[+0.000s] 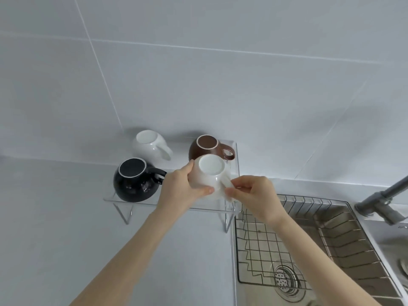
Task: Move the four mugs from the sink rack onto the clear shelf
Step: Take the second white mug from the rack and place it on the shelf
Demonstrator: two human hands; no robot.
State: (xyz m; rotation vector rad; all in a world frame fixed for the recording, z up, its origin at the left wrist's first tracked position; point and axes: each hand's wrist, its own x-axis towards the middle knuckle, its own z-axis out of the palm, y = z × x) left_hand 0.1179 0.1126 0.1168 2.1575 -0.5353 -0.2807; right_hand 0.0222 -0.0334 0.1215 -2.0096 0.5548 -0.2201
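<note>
Two bare forearms are rising from the bottom edge toward mid-frame, where both hands are meeting on a white mug turned mouth down. Left hand is wrapping the mug's round body, thumb curled along its lower side; right hand is pinching the handle between thumb and fingertips. This mug is hovering over, or just touching, the right front of the clear shelf; which one cannot be told.

Three inverted mugs are already sitting on the shelf: a black mug at front left, another white mug at back left, a brown mug at back right, just behind the held one. Lower right, the wire sink rack is showing no mugs.

Glazed ceramic like this is probably stiff, fairly weighty, slick and chippable, so the two-point hold on body and handle looks sound. Open room is tight: the brown mug is crowding from behind, and the shelf's front and right edges are lying close. Between the black mug and the held one, some free shelf is remaining.
</note>
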